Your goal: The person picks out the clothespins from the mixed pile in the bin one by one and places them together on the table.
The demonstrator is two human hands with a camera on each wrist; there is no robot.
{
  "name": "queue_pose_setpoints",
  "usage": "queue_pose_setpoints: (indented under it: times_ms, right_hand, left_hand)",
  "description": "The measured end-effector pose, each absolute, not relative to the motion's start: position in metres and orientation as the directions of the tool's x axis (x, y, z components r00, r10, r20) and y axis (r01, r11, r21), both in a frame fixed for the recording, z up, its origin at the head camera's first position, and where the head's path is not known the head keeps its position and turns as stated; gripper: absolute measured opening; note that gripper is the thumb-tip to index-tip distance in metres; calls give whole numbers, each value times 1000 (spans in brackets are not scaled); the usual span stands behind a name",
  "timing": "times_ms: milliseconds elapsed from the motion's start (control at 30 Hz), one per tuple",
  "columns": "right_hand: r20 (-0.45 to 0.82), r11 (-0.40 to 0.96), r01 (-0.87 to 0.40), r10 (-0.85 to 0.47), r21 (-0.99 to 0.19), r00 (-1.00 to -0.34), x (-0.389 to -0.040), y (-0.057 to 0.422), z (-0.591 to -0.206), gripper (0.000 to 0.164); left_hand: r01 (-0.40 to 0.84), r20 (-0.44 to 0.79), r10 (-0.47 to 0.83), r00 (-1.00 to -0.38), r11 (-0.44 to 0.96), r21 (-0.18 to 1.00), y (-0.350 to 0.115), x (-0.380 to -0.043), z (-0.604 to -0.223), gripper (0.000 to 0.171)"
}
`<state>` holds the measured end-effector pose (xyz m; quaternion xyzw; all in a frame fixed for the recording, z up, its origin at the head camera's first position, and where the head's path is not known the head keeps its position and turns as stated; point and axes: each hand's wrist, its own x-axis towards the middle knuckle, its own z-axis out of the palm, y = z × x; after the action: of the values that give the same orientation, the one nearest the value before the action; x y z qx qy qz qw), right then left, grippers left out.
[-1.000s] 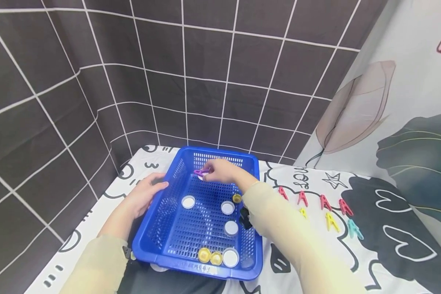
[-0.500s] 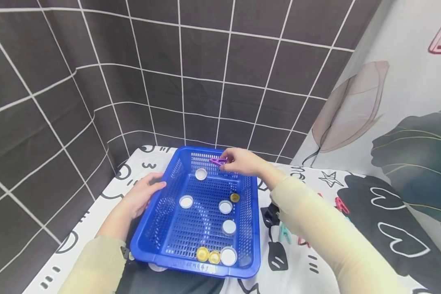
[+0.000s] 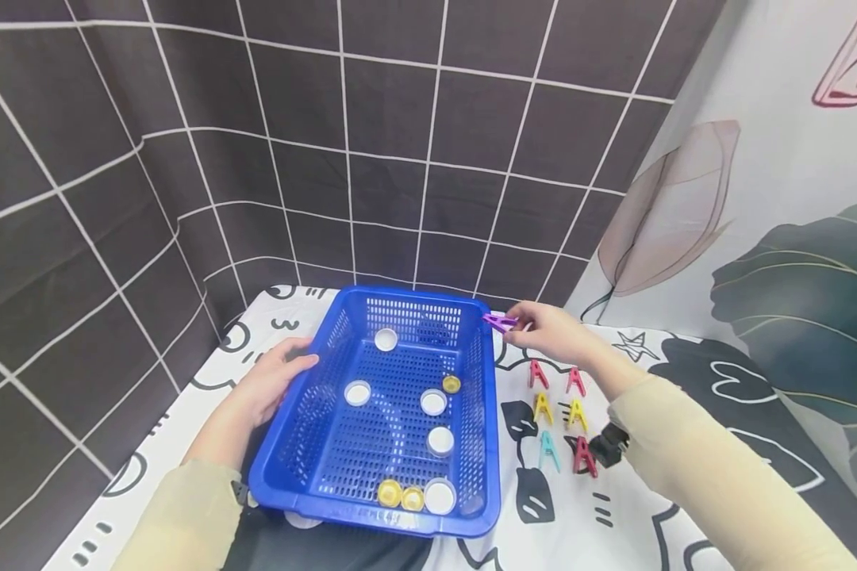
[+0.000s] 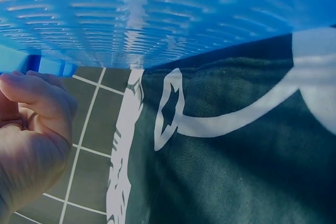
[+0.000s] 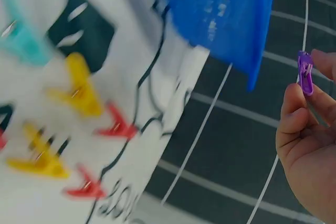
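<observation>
A purple clothespin (image 3: 498, 321) is pinched in my right hand (image 3: 553, 337), just outside the far right corner of the blue plastic basket (image 3: 493, 468). In the right wrist view, the fingertips hold this clothespin (image 5: 305, 74) against the dark tiled backdrop. My left hand (image 3: 271, 385) grips the basket's left rim; the left wrist view has that hand (image 4: 37, 124) with bent fingers at the rim, partly cut off. On the basket's floor lie several white caps (image 3: 433, 402) and three yellow caps (image 3: 389, 493).
Right of the basket, red clothespins (image 3: 538, 373), yellow clothespins (image 3: 577, 413) and a teal clothespin (image 3: 548, 450) lie in rows on the patterned white cloth (image 3: 571, 507). A dark grid-patterned curtain (image 3: 400, 190) hangs behind, and a leaf-print curtain (image 3: 793, 317) stands at the right.
My right hand has lifted the purple clothespin from beside the far white cap and carried it right, out over the basket's rim. The left hand stays at the left rim.
</observation>
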<state>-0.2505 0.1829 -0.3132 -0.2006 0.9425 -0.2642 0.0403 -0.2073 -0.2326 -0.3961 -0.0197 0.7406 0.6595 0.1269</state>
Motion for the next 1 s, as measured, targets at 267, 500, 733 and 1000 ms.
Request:
queue_pose_setpoints:
  times_ms: [267,500,733,1000]
  right_hand:
    - [-1,800,-296,-348,-522,-937,-233,238,-325,41]
    - [-22,787,-231,-296,-572,-955,-213,271,-342,39]
    - [-31,823,-154,-203,-546,-979,-196,291,-358,40]
    - [-48,844,-74,-117,-531,-992,-180,299,-373,47]
  left_hand:
    - [-198,-216,145,-966,129,972,-232,-207,-396,54]
    - [-196,-214,154,-965,125,973,-231,-207,-396,55]
    - [-189,-208,157,-966,125,974,-231,-205,-394,56]
    - [-192,-211,158,-965,126,973,-233,-204,-394,55]
